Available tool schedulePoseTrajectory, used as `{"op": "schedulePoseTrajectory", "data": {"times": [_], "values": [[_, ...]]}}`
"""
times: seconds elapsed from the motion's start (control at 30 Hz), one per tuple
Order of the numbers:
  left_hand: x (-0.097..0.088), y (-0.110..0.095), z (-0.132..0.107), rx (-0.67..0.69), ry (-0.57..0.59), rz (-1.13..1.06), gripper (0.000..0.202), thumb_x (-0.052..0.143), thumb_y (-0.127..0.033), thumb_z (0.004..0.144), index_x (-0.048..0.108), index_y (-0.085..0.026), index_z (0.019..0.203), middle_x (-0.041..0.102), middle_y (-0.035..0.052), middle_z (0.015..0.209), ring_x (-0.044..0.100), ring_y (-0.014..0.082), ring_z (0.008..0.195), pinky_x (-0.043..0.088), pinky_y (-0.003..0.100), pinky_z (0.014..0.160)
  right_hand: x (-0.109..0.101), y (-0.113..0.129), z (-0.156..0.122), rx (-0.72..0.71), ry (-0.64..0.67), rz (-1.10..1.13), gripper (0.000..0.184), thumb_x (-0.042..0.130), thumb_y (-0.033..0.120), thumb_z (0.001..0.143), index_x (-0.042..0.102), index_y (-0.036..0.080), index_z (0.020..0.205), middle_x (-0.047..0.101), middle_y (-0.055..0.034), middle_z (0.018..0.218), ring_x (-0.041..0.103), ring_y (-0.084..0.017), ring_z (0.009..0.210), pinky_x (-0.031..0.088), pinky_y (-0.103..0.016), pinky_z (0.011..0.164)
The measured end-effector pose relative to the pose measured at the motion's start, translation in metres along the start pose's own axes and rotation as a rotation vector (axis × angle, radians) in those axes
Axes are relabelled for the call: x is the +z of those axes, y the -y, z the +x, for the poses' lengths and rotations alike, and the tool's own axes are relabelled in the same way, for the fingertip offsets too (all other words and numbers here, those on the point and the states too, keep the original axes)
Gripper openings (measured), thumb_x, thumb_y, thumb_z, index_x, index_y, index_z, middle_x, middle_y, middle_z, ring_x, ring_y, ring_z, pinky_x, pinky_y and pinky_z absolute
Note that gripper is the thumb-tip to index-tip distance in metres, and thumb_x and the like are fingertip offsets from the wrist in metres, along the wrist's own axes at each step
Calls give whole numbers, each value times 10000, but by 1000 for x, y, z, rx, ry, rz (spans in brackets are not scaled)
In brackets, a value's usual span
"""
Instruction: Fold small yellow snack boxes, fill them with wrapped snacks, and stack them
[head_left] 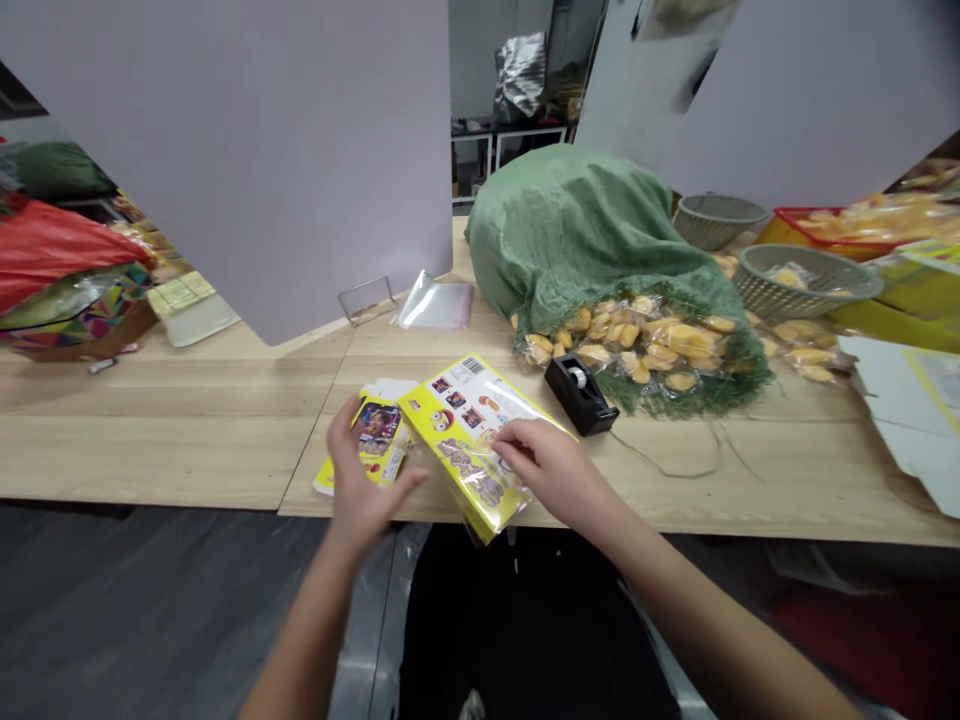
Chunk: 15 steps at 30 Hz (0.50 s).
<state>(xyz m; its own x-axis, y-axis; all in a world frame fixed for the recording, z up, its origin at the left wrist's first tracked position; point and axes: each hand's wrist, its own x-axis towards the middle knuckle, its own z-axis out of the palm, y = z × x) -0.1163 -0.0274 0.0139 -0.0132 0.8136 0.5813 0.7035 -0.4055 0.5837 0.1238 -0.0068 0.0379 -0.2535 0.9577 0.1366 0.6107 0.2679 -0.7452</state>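
A flat yellow and white printed box [452,447] in shiny clear film lies tilted at the table's front edge, one corner jutting past it. Over its printed face, my right hand [551,465] is closed in a pinch; whatever sits between the fingertips is hidden. To the box's left, my left hand [364,490] is open, thumb and fingers spread apart, above a second yellow printed carton [382,437] with a dark picture. The hand partly covers that carton. A black tape dispenser [579,395] stands just beyond the box on the right.
Behind the dispenser, a green mesh sack [577,230] spills several small wrapped yellow pieces [679,345]. Clear plastic sleeves [442,304] lie beside a wire stand [367,300]. Grey baskets [806,283] and a white carton [911,410] are at right. Tall pale panels [262,150] rise behind.
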Motion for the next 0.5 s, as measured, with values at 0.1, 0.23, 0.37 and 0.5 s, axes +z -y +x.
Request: {"op": "schedulePoseTrajectory", "data": {"times": [0.1,0.23,0.37,0.5], "values": [[-7,28,46,24,537,-55,537,797,-453,632,643,-246,1103,332,116,1503,236,356,1411,269,557,1104,6,1,-15,5,-63,37,107,572,156,848,637,195,773,652,-27,751,575,-188,758,432,-298,657],[-4,34,72,89,840,-169,146,606,-354,842,701,-266,774,538,47,1368,331,260,1388,290,518,1110,19,-7,-33,-16,-169,135,170,575,151,839,647,191,988,645,-45,794,573,-215,845,478,-343,721],[-5,15,56,47,831,-200,131,587,-349,857,704,-290,850,657,34,1213,442,249,1317,353,516,1076,7,-39,-22,-65,-168,169,327,546,180,857,592,179,1180,650,-45,802,578,-202,817,483,-353,741],[7,-20,24,38,680,-120,208,543,-376,886,715,-313,986,676,38,1171,534,259,1225,399,514,1039,-42,-71,6,-138,48,145,317,565,231,852,626,173,1157,634,-15,760,570,-161,726,472,-311,710]]}}
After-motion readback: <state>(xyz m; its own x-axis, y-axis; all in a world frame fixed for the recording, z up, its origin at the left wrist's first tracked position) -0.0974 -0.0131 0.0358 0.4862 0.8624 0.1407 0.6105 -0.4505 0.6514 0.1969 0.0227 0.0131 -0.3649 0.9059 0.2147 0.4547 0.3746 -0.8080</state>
